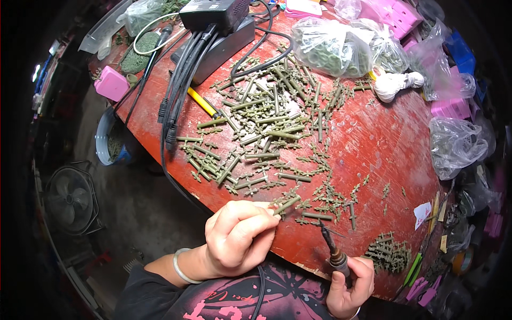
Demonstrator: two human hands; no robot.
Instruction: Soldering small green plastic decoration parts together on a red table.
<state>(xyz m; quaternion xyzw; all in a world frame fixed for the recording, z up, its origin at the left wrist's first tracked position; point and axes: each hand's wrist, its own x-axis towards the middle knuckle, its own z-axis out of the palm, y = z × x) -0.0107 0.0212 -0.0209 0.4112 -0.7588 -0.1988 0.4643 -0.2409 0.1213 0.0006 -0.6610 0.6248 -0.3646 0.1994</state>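
My left hand (237,234) is closed at the table's near edge. Its thumb and fingers pinch a small olive-green plastic stick (288,205) with little side sprigs. In my right hand (351,288) is a soldering iron (337,257), its dark tip pointing up and to the left, a short way from the stick and apart from it. Beyond both hands lies a loose pile of similar green rods and sprigs (266,120), spread over the red table (373,154). A smaller heap of these green parts (388,253) sits beyond my right hand, near the table's right edge.
Black power adapters (216,16) with hanging cables (184,85) stand at the back left, beside a yellow-handled tool (202,102). Clear bags of green parts (332,49), a white bundle (397,85) and pink blocks (450,108) line the far and right sides. A fan (72,196) stands on the floor.
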